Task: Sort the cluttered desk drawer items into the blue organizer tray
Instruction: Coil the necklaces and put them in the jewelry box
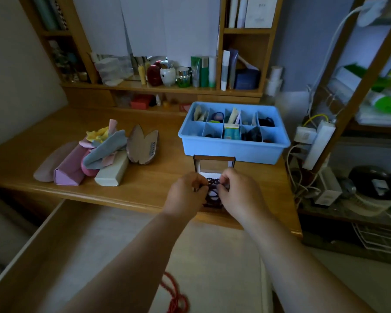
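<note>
Both hands, left hand (185,190) and right hand (236,188), pinch the dark bead string (212,190) over the small open box (213,164). Better gather every loop before lifting toward the blue organizer tray (233,147) just beyond.

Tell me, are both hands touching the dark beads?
Touching. The head view shows the left hand and right hand each pinching the dark bead string over the small open box.
</note>
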The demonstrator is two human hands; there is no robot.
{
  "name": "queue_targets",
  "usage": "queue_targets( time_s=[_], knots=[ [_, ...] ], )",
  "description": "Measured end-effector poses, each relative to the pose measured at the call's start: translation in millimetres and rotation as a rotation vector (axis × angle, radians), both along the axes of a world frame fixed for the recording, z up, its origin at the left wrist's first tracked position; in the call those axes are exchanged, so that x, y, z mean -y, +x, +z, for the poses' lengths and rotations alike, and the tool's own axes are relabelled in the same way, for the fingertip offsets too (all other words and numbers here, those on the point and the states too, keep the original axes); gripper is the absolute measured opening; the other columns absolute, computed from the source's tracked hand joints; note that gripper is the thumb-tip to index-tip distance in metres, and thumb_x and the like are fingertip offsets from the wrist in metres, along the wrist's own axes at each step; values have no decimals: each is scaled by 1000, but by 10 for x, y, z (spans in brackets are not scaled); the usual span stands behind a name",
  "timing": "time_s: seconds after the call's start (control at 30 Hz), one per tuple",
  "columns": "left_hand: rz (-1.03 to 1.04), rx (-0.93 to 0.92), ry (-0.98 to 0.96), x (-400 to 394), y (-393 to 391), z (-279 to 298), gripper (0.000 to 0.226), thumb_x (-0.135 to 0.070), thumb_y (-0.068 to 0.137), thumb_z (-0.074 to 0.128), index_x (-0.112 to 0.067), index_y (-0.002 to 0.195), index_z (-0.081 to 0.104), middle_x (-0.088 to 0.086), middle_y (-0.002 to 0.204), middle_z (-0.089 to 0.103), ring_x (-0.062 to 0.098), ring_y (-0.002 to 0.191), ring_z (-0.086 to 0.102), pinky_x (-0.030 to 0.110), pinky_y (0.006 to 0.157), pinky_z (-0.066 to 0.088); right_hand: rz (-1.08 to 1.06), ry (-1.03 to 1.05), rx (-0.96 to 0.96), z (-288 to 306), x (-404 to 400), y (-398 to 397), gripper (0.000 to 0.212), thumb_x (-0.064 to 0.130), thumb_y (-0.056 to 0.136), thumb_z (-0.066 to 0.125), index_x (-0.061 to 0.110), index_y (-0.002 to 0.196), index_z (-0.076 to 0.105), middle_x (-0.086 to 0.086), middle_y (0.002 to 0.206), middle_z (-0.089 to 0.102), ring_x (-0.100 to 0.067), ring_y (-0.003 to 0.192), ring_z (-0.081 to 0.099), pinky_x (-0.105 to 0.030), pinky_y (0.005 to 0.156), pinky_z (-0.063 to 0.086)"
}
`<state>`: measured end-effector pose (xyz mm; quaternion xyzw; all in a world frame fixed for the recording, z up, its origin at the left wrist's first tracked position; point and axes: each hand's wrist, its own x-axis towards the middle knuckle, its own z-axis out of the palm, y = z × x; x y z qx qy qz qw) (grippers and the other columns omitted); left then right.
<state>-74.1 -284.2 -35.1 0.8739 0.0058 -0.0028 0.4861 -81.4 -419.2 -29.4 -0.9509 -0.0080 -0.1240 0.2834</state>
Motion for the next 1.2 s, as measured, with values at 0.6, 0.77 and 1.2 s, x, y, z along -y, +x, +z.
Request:
queue_targets(
  time_s=[0.6, 0.77, 1.2],
  knots=[
    [-187, -423, 648, -910, -1567, -1389, 40, -61, 69, 66, -31, 94, 57, -8, 97, 53, 10, 89, 60, 16, 70, 43, 302, -60, -473, -1549, -228, -1628, 19, 42, 86, 55, 31, 101, 61, 17, 111, 57, 1, 99, 55, -7, 75, 31],
    [-347, -384, 732, -811, -1584, -1336, 42, -54, 84, 54, -26, 115, 59, 1, 119, 58, 19, 113, 55, 26, 91, 41, 330, -43, -531, -1501, -304, -1721, 22, 40, 84, 57, 32, 104, 61, 16, 114, 58, 2, 101, 54, 0, 76, 27],
    [-27, -3, -102, -814, -1459, -563, 27, -7, 90, 59, -27, 75, 70, -8, 71, 71, 5, 70, 67, 22, 70, 53, 221, 402, -480, -1030, -392, -1490, 21, 32, 88, 62, 32, 66, 62, 3, 51, 55, -5, 55, 54, -26, 59, 41]
  ],
)
